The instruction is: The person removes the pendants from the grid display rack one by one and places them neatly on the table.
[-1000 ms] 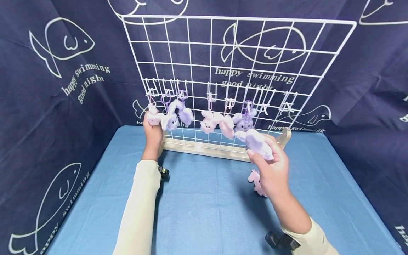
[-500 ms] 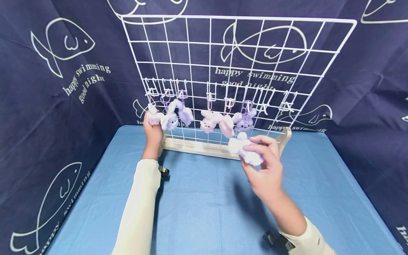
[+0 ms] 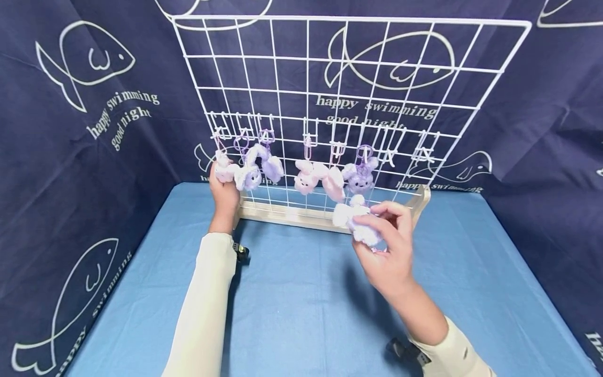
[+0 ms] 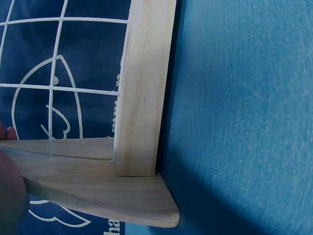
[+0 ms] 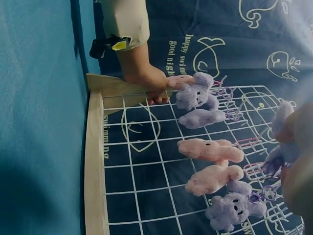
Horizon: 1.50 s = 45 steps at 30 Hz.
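Note:
In the head view my left hand grips the left end of the rack, by its wooden foot; the right wrist view shows that hand's fingers curled there. A pale lilac plush keychain is pinched between thumb and fingers of my right hand, in front of the grid's lower right part. Just above it hangs a purple plush. Further left, two pink plushes hang side by side, then two lilac ones and a pink one near my left hand.
The white wire grid stands in a wooden base on a blue cloth. Hooks without plushes are at the grid's right. Navy fabric with fish drawings surrounds it.
My right hand has moved slightly left and turned the lilac plush over. The pink plush lying on the table has become hidden behind that hand, apart from a possible small pink bit. My left hand keeps its grip.

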Motion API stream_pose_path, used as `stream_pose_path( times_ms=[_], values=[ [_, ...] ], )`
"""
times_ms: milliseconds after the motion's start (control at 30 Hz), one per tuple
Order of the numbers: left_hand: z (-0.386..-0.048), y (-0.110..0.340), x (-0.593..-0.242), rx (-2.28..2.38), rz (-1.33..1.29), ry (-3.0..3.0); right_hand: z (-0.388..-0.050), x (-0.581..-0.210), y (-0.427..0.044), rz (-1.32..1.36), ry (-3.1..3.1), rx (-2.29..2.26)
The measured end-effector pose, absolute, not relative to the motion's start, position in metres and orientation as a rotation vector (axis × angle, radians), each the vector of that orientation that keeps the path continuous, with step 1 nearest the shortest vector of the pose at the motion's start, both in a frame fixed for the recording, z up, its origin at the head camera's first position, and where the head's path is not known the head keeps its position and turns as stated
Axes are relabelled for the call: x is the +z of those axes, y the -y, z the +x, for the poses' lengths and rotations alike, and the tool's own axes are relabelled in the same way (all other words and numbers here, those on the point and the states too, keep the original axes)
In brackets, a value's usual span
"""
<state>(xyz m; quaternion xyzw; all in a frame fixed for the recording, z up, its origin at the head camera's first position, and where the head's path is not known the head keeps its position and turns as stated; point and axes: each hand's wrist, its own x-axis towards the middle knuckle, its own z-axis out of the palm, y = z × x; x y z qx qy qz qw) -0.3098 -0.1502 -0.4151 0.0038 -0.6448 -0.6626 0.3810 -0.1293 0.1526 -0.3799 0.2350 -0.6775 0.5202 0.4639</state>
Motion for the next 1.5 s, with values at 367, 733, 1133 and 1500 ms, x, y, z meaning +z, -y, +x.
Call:
stream_pose_path(
  times_ms=[367, 733, 1133, 1500],
  values=[
    [-0.312, 0.149, -0.417, -1.722, 0.008, 1.641, -0.131, -0.379, -0.158, 0.602, 1.856, 1.53],
    [-0.337, 0.158, -0.437, -1.712, 0.018, 1.608, -0.133, -0.382, -0.158, 0.491, 2.07, 1.535],
    [-0.329, 0.163, -0.434, -1.699, -0.024, 1.641, -0.137, -0.394, -0.157, 0.421, 2.313, 1.361],
    [-0.336, 0.165, -0.44, -1.711, 0.027, 1.646, -0.139, -0.399, -0.158, 0.447, 2.467, 1.276]
  ],
)
